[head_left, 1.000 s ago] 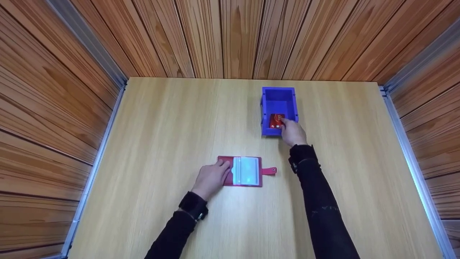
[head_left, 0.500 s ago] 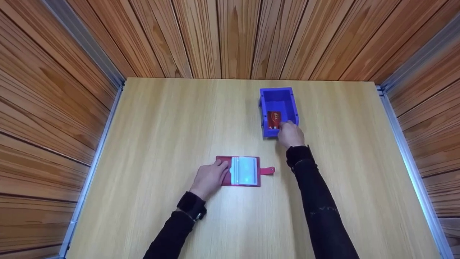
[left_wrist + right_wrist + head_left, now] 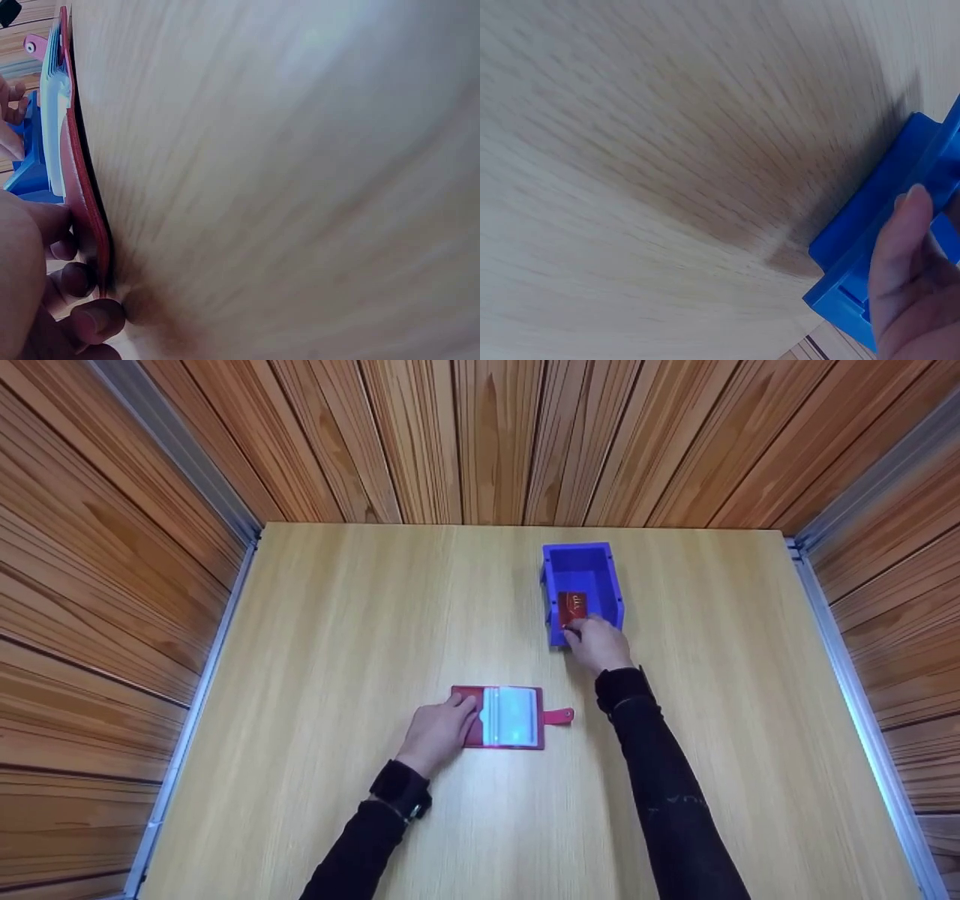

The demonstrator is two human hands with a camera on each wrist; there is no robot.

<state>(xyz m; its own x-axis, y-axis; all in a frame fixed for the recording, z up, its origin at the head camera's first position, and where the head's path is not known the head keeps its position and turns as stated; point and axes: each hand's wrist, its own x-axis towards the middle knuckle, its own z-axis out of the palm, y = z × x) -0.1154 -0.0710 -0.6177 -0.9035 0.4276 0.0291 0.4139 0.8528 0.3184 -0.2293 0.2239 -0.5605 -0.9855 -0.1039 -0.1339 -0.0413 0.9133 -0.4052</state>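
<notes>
A red card holder (image 3: 475,720) lies spread on the table, with clear sleeves (image 3: 514,717) on its right half and a snap strap (image 3: 559,716) sticking out to the right. My left hand (image 3: 435,735) holds its left cover; the left wrist view has curled fingers (image 3: 97,319) at the cover's edge. Farther off, a red printed card (image 3: 572,604) lies in the near end of a blue bin (image 3: 577,556). My right hand (image 3: 600,645) reaches over the bin's near rim, fingertips at the card's near edge, hiding that edge. In the right wrist view the thumb (image 3: 904,232) overlaps the rim.
The light wooden table (image 3: 360,622) carries the bin toward its back and the card holder nearer me. Wood-plank walls (image 3: 495,442) rise at the back and sides, with metal rails (image 3: 202,705) along the table's side edges.
My right hand's fingertips have shifted left, from the card's right side to its near edge. The card has slid slightly left in the bin. My left hand stays on the card holder.
</notes>
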